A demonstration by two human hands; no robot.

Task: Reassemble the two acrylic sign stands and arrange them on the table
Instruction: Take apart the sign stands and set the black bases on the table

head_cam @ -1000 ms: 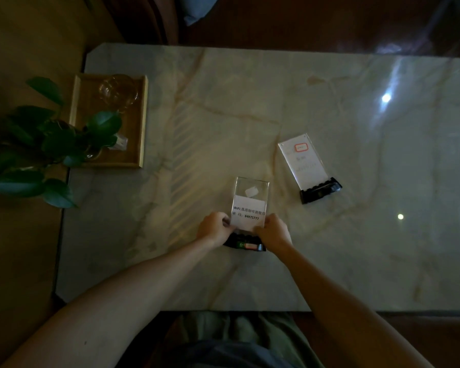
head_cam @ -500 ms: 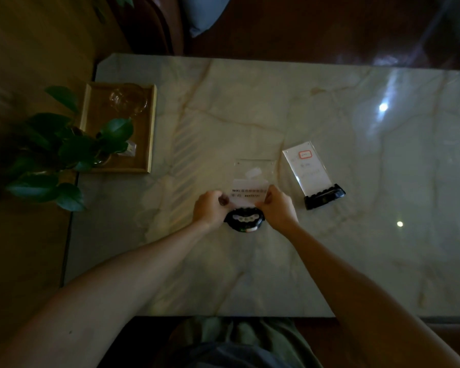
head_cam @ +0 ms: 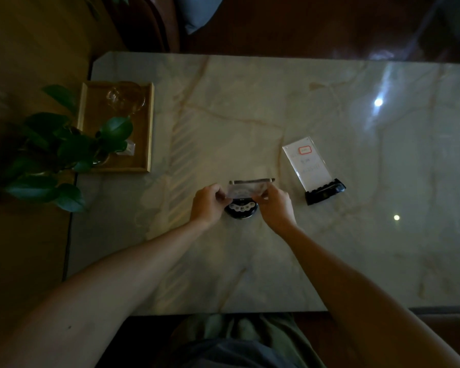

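A clear acrylic sign panel [head_cam: 246,189] with a white paper insert stands nearly upright in a black oval base [head_cam: 241,210] at the middle of the marble table [head_cam: 223,102]. My left hand [head_cam: 209,204] grips the panel's left edge and my right hand [head_cam: 274,205] grips its right edge. Seen from above, the panel shows mostly its top edge. To the right, a second sign stand [head_cam: 307,163] with a red-framed label sits in its own black base [head_cam: 325,193], leaning back, untouched.
A wooden tray [head_cam: 146,128] with a glass vessel [head_cam: 125,98] lies at the table's left edge. A leafy plant [head_cam: 56,152] overhangs that tray and the corner. A dark chair [head_cam: 154,25] stands beyond the far edge. My lap is below the near edge.
The panel has tipped from leaning back towards me to almost upright in its base, which now faces up. Both hands stayed on its sides. My view shifted nearer and over the table.
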